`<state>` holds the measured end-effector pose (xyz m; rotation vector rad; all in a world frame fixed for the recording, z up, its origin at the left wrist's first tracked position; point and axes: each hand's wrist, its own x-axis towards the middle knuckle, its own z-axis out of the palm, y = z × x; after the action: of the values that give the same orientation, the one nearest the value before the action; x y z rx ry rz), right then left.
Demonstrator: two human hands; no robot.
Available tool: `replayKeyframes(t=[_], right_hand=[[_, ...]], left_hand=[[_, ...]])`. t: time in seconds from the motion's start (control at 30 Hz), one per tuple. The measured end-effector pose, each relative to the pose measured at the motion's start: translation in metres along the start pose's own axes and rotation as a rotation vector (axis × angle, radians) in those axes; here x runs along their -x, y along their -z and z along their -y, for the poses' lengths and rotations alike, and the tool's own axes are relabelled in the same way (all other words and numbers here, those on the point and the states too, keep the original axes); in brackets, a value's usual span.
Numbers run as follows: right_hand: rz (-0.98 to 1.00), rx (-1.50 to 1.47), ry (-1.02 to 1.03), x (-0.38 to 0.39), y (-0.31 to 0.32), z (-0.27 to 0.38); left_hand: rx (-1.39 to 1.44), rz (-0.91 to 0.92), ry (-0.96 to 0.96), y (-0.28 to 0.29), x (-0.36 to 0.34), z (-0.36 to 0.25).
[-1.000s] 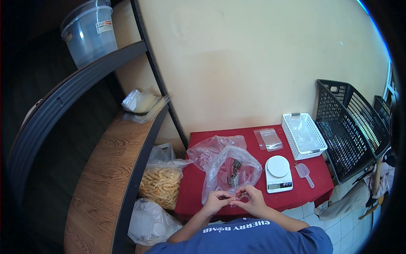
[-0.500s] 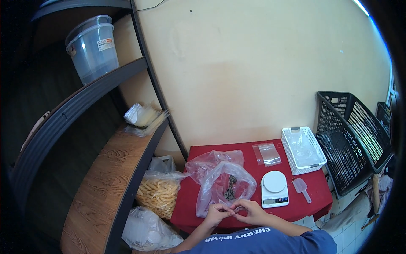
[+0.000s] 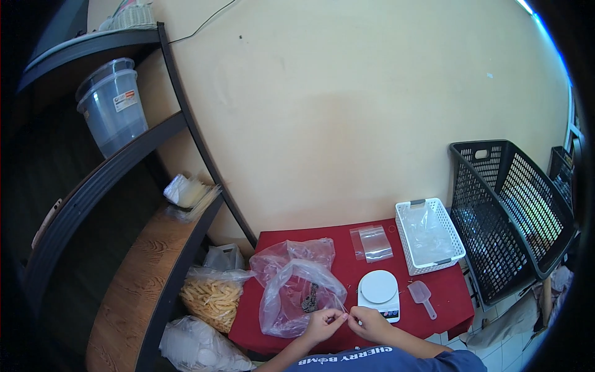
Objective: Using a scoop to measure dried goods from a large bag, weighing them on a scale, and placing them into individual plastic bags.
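Observation:
My left hand (image 3: 326,324) and my right hand (image 3: 368,323) meet near the table's front edge, fingertips pinched close together. A thin pale strand or edge shows by the fingertips, too small to name. Just beyond and to the left lies a large, crumpled clear plastic bag (image 3: 273,308), its mouth spread. Inside it is a small dark patterned bundle (image 3: 310,299). Right of the bag, close to my right hand, stands a white kitchen scale (image 3: 379,290) with a bare round plate. A clear scoop (image 3: 421,297) lies to the scale's right.
Flat clear bags (image 3: 374,243) and a white basket (image 3: 460,253) holding plastic sit on the red-covered table (image 3: 339,242). A black crate (image 3: 496,204) stands at right. At left are a shelf rack (image 3: 142,273), a bag of yellowish snack pieces (image 3: 211,297) and a white plastic bag (image 3: 201,347).
The view has tilted, so the scene sits lower and further left. My hands have moved right relative to the table, closer to the scale, and stay pinched.

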<state>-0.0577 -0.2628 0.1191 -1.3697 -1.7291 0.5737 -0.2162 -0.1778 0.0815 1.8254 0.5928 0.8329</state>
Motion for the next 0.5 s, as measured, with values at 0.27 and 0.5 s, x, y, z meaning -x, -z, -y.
replayKeyframes(t=[0.27,0.5], right_hand=[[-0.127,-0.051,-0.251,0.025,0.025,-0.020],[-0.170,0.202,-0.294,0.046,0.059,-0.046]], left_hand=[[-0.104,-0.043,-0.082,-0.050,-0.014,-0.007],[-0.093,0.042,0.003,-0.074,-0.006,-0.021]])
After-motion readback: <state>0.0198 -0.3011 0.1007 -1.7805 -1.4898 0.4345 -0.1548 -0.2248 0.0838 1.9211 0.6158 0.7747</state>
